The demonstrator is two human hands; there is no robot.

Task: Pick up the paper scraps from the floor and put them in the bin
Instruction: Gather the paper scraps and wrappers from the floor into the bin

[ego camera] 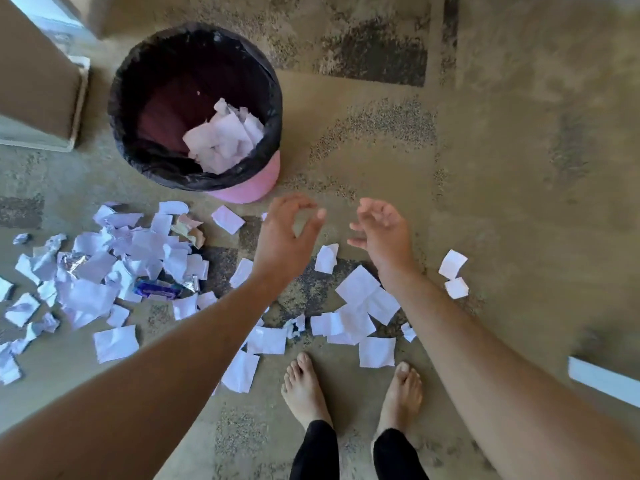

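A pink bin (258, 185) lined with a black bag stands on the carpet at upper left, with several white paper scraps (225, 138) inside it. Many more white scraps lie on the floor: a big heap (104, 268) at left and a smaller scatter (360, 306) below my hands. My left hand (284, 237) hovers just right of and below the bin, fingers curled apart, holding nothing. A short gap to its right, my right hand (384, 230) is also open and empty. Both hands are above the floor scraps.
My bare feet (304, 393) stand at the lower middle beside scraps. A brown cabinet or box (38, 81) sits at the far left next to the bin. A white strip (602, 379) lies at the right edge. Foil wrappers (159, 289) are mixed in the heap.
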